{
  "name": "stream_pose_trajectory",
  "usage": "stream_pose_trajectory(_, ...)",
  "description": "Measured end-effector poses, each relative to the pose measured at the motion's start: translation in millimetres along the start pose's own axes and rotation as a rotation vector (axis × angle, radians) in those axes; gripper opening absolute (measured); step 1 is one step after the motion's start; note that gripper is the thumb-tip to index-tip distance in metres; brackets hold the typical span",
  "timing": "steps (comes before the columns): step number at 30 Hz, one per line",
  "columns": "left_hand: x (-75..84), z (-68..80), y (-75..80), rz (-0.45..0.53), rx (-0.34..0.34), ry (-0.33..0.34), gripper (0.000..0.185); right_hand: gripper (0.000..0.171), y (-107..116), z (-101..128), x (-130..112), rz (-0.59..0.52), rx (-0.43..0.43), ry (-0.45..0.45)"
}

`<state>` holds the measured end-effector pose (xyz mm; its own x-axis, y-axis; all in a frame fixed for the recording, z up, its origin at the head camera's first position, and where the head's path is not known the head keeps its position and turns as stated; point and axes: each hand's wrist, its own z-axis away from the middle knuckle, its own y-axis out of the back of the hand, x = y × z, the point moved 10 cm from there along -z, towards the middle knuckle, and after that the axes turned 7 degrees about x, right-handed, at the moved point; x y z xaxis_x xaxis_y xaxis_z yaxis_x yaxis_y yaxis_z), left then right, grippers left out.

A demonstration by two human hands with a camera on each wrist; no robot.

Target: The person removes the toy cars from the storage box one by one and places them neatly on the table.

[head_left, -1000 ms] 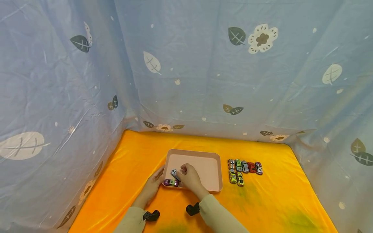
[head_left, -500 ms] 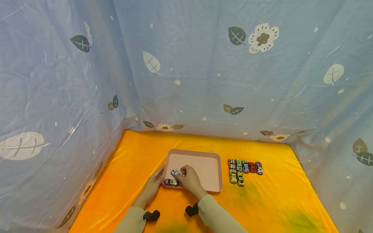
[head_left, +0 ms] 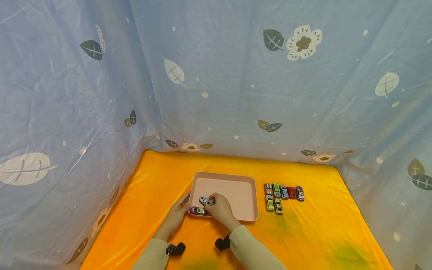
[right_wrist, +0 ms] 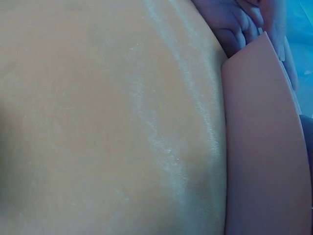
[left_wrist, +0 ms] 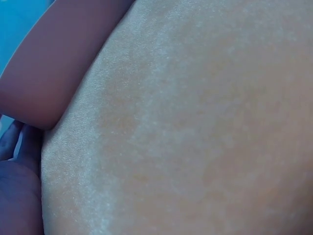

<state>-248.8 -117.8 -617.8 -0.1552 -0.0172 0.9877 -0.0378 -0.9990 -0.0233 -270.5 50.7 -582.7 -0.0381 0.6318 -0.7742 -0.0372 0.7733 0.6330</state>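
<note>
A shallow pink tray (head_left: pixel 236 187) lies on the orange cloth. At its left front corner my left hand (head_left: pixel 176 215) holds the wall; in the right wrist view fingers of that left hand (right_wrist: pixel 232 22) show on both sides of the rim. Inside the tray, my right hand (head_left: pixel 221 210) pinches a white toy car (head_left: pixel 204 200) between thumb and fingers, partly covering it. Just in front of that car, along the front wall, sits a purple and green toy car (head_left: pixel 197 211). The left wrist view shows the tray wall (left_wrist: pixel 63 63) and part of my left hand (left_wrist: pixel 19 196).
To the right of the tray several toy cars stand close together in two rows, among them a green car (head_left: pixel 276 190), a red car (head_left: pixel 291 193) and a yellow car (head_left: pixel 269 203). A patterned blue-grey curtain (head_left: pixel 216 112) encloses the cloth-covered surface (head_left: pixel 320 225).
The white toy car has turned and shifted slightly right in my right hand's fingers, staying behind the purple and green one. My left hand has kept its place at the tray.
</note>
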Motion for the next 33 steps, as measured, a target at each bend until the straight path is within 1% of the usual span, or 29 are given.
stream_pose_trajectory(4,0.8,-0.1,0.3,0.003,0.002,-0.002,0.049,0.032,4,1,-1,-0.009,-0.003,0.002)
stream_pose_trajectory(8,2.2,0.1,0.6,-0.001,0.003,-0.015,0.049,0.03,14,4,-3,-0.074,-0.01,0.001)
stream_pose_trajectory(11,3.1,0.5,0.4,-0.002,0.0,-0.02,0.049,0.026,27,5,-5,-0.099,0.007,0.006)
stream_pose_trajectory(15,3.6,1.3,-0.1,0.005,-0.002,-0.017,0.049,0.025,50,6,0,-0.084,0.061,0.021)
stream_pose_trajectory(19,3.0,0.7,0.5,0.008,0.005,-0.015,0.05,0.026,74,6,13,-0.096,0.131,0.005)
stream_pose_trajectory(21,2.6,0.4,1.3,0.001,0.008,-0.014,0.05,0.026,86,6,20,-0.12,0.163,-0.003)
stream_pose_trajectory(24,1.7,0.8,2.0,0.001,0.015,-0.005,0.05,0.025,103,9,34,-0.14,0.209,-0.031)
stream_pose_trajectory(26,2.4,1.4,1.8,-0.007,0.013,-0.011,0.05,0.025,113,11,43,-0.151,0.226,-0.051)
stream_pose_trajectory(28,2.6,1.8,1.7,-0.006,0.016,-0.007,0.05,0.025,124,15,52,-0.146,0.247,-0.077)
stream_pose_trajectory(33,4.2,1.7,0.6,-0.009,0.015,-0.007,0.05,0.031,153,24,71,-0.122,0.291,-0.089)
